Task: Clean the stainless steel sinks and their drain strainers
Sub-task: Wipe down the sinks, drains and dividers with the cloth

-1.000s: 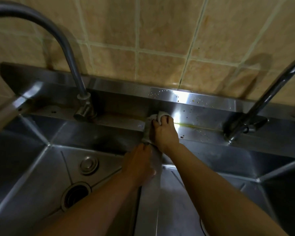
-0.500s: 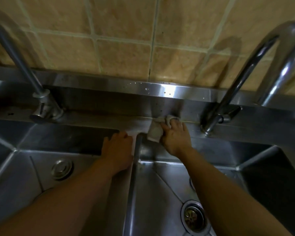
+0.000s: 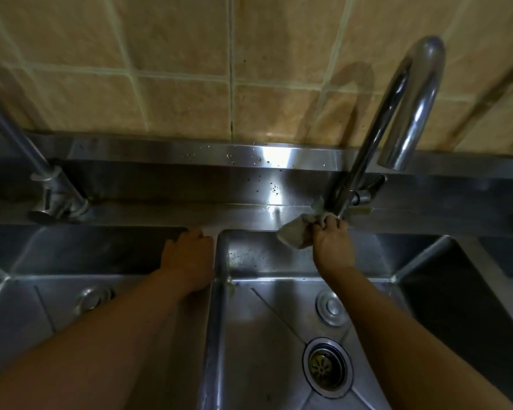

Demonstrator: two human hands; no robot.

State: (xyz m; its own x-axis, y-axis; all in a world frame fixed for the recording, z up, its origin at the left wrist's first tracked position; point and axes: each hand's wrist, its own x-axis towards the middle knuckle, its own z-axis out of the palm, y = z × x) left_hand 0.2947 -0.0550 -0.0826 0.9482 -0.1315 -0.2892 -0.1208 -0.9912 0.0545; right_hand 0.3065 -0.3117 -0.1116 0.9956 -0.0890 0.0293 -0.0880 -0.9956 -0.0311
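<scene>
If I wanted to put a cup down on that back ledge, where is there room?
The back ledge is bare between the left faucet base and the right hand. It is crowded at the right faucet base, where that hand grips a cloth. The left hand covers the divider.

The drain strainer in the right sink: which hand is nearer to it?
Right. The right hand holds a cloth at the faucet base, above the drain strainer. The left hand rests on the divider, farther left.
</scene>
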